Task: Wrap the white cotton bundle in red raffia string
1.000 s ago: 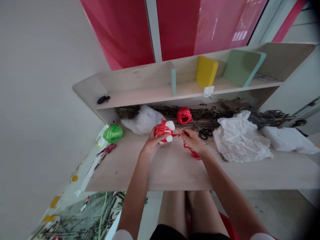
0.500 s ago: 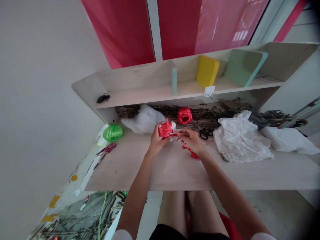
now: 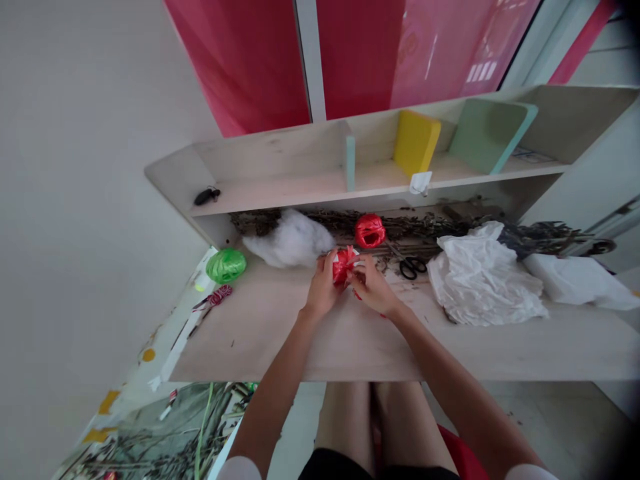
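Observation:
A small white ball-like bundle wrapped in red ribbon sits between my two hands, above the desk. My left hand grips it from the left, its fingers curled round the side. My right hand is closed at the bundle's right side, its fingertips on the red ribbon. Part of the loose ribbon end hangs below the right hand, mostly hidden by hand and forearm. Behind the hands lie a roll of red plastic ribbon and black-handled scissors. White stuffing lies just beyond my left hand.
A green ribbon roll and a red-and-white string bundle lie at the desk's left. Crumpled white plastic is at the right. Dried stalks run along the back under the shelf. The desk's front edge is near my legs.
My left hand has moved right and slightly down with the bundle. My right hand has come left against it, and the trailing ribbon is now largely covered.

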### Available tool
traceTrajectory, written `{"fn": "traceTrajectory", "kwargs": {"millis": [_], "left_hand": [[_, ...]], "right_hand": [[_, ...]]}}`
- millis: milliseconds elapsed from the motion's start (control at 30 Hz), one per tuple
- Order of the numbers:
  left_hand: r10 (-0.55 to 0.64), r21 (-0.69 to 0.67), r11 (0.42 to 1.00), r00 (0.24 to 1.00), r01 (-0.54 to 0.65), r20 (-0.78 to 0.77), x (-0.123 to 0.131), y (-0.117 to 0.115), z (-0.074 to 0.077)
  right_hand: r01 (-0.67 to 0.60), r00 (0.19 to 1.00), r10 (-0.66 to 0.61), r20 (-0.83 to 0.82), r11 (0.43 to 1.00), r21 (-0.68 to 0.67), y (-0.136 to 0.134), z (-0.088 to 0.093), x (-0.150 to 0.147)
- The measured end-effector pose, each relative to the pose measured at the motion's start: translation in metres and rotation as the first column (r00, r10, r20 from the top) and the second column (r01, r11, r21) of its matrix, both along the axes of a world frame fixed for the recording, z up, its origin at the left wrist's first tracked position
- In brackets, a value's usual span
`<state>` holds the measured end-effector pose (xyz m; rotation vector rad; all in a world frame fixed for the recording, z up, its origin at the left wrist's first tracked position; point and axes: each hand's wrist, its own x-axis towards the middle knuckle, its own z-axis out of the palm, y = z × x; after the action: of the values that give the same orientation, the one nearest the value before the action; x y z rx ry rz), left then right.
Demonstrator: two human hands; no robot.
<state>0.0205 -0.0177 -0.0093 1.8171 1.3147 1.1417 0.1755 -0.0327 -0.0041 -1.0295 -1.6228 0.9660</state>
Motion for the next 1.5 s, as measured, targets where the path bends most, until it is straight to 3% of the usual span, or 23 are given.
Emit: {"fn": "traceTrajectory", "kwargs": {"millis": [233, 367, 467, 567, 667, 767, 900, 967, 1033, 1100, 1167, 1200, 1233, 1300, 1333, 1400, 1500], "left_hand": [[0.088, 0.015, 0.996, 0.992, -0.087, -0.091, 0.001, -0.003, 0.001], [0.149, 0.018, 0.989, 0.988, -0.148, -0.026, -0.005, -0.002, 0.007], [0.171, 0.055, 0.984, 0.985, -0.170, -0.018, -0.012, 0.001, 0.012], [0.191, 0.070, 0.981, 0.972, -0.183, -0.137, -0.017, 0.004, 0.013], [0.153, 0.058, 0.988, 0.964, -0.143, -0.219, -0.020, 0.006, 0.011], [0.038, 0.025, 0.999, 0.978, -0.033, -0.205, -0.021, 0.006, 0.012], [-0.196, -0.193, 0.957, 0.973, 0.216, 0.118, -0.020, 0.000, 0.022], [-0.233, -0.329, 0.894, 0.944, 0.303, 0.235, -0.019, -0.005, 0.030], [-0.260, -0.370, 0.857, 0.920, 0.360, 0.291, -0.018, -0.008, 0.037], [-0.288, -0.393, 0.829, 0.906, 0.397, 0.309, -0.017, -0.011, 0.042], [-0.306, -0.426, 0.803, 0.902, 0.417, 0.304, -0.017, -0.012, 0.044], [-0.310, -0.446, 0.791, 0.902, 0.420, 0.299, -0.016, -0.013, 0.044], [-0.313, -0.464, 0.780, 0.904, 0.420, 0.292, -0.016, -0.013, 0.044], [-0.319, -0.496, 0.761, 0.907, 0.418, 0.276, -0.015, -0.012, 0.042], [-0.321, -0.503, 0.756, 0.907, 0.418, 0.271, -0.015, -0.012, 0.041], [-0.325, -0.491, 0.758, 0.901, 0.429, 0.285, -0.016, -0.011, 0.040], [-0.338, -0.427, 0.777, 0.879, 0.463, 0.338, -0.017, -0.010, 0.038]], "right_hand": [[-0.067, 0.993, 0.062, -0.100, 0.997, -0.049, -0.003, 0.002, -0.004], [-0.131, 0.954, 0.060, -0.294, 0.965, -0.227, -0.004, 0.014, 0.001], [-0.220, 0.864, 0.019, -0.503, 0.913, -0.343, -0.002, 0.026, 0.015], [-0.292, 0.717, -0.074, -0.694, 0.872, -0.394, 0.001, 0.036, 0.034], [-0.290, 0.547, -0.137, -0.826, 0.894, -0.341, 0.004, 0.041, 0.049], [-0.170, 0.488, -0.161, -0.858, 0.947, -0.274, 0.008, 0.043, 0.063], [0.091, 0.549, -0.278, -0.788, 0.957, -0.274, 0.016, 0.035, 0.075], [0.264, 0.641, -0.416, -0.645, 0.909, -0.324, 0.021, 0.025, 0.076], [0.490, 0.735, -0.573, -0.362, 0.818, -0.300, 0.024, 0.014, 0.073], [0.691, 0.714, -0.697, -0.065, 0.717, -0.094, 0.025, 0.007, 0.067], [0.751, 0.647, -0.761, 0.043, 0.646, 0.136, 0.022, 0.007, 0.059], [0.721, 0.676, -0.737, 0.025, 0.667, 0.190, 0.020, 0.009, 0.055], [0.652, 0.751, -0.659, -0.035, 0.733, 0.195, 0.017, 0.012, 0.051], [0.367, 0.921, -0.345, -0.183, 0.924, 0.105, 0.011, 0.021, 0.044], [0.175, 0.965, -0.163, -0.204, 0.984, 0.039, 0.008, 0.025, 0.041], [-0.074, 0.981, 0.060, -0.187, 0.995, -0.071, 0.003, 0.030, 0.037], [-0.225, 0.969, 0.209, -0.133, 0.967, -0.118, -0.001, 0.031, 0.037]]}}
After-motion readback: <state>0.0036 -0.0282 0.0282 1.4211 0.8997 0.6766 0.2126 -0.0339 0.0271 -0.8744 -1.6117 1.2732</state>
